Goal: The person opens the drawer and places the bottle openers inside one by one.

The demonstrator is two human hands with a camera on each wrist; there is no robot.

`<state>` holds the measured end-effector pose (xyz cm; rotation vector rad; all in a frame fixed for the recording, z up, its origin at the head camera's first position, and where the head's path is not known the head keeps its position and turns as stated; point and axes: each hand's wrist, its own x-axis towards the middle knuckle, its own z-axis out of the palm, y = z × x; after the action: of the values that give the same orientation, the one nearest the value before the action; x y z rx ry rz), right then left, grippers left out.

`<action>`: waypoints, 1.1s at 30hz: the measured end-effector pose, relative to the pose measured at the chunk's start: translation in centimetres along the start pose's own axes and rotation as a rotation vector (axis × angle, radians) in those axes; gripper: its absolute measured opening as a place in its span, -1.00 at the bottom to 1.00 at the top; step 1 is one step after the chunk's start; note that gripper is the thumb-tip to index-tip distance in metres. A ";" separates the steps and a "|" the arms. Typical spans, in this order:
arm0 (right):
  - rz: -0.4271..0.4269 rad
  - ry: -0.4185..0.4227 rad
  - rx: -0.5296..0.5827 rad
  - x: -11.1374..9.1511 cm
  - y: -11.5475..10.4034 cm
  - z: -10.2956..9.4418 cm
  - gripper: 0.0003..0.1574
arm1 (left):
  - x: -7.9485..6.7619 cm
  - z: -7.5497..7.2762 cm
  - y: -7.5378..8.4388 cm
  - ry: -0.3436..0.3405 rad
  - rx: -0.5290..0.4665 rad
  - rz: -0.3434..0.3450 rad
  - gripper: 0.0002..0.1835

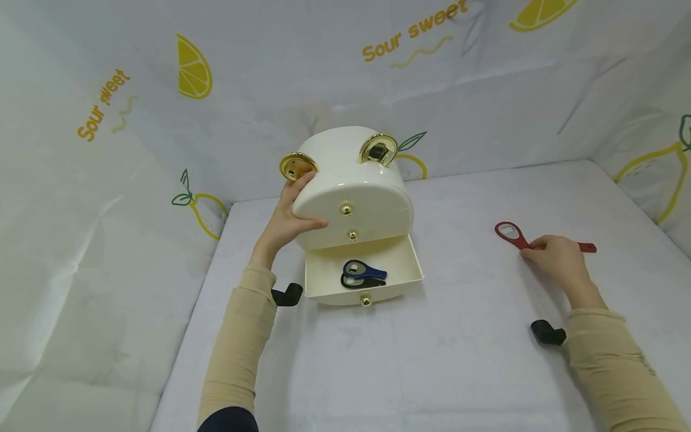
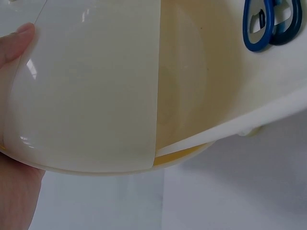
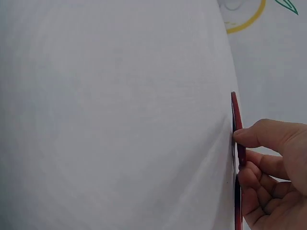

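A white drawer box (image 1: pixel 372 207) with round gold-rimmed ears stands towards the back. My left hand (image 1: pixel 283 222) holds its left side, thumb across the front and fingers up beside the left ear. The bottom drawer (image 1: pixel 396 252) is pulled out. In it lie a blue bottle opener (image 1: pixel 367 271) and a black bottle opener (image 1: pixel 358 284), partly overlapping. At the right, my right hand (image 1: pixel 558 261) pinches a red bottle opener (image 1: pixel 508 233) between thumb and fingers. Another red end (image 1: pixel 587 247) sticks out behind the hand; whether it is a second opener I cannot tell.
Gold knobs (image 1: pixel 346 209) sit on the closed upper drawers. Black wrist mounts (image 1: pixel 547 333) stick out beside both forearms. The white table (image 1: pixel 459 360) meets a lemon-printed cloth (image 1: pixel 270 78) at the back and sides.
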<state>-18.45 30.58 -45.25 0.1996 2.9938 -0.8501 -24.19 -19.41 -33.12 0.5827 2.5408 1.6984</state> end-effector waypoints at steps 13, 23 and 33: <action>-0.003 0.019 0.075 -1.2 -0.6 -1.1 -0.40 | 0.0 0.0 0.1 -0.003 -0.001 0.001 0.01; -0.140 0.018 0.270 -3.5 -4.8 -2.3 -0.51 | 0.1 -0.1 -0.1 0.001 -0.003 -0.002 0.01; -0.470 0.050 0.277 -4.0 -10.2 -0.2 -0.78 | 0.1 0.0 0.0 0.002 0.007 -0.008 0.01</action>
<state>-15.83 21.62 -39.50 -0.5077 2.9977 -1.3119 -24.26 -19.45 -33.13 0.5712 2.5475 1.6893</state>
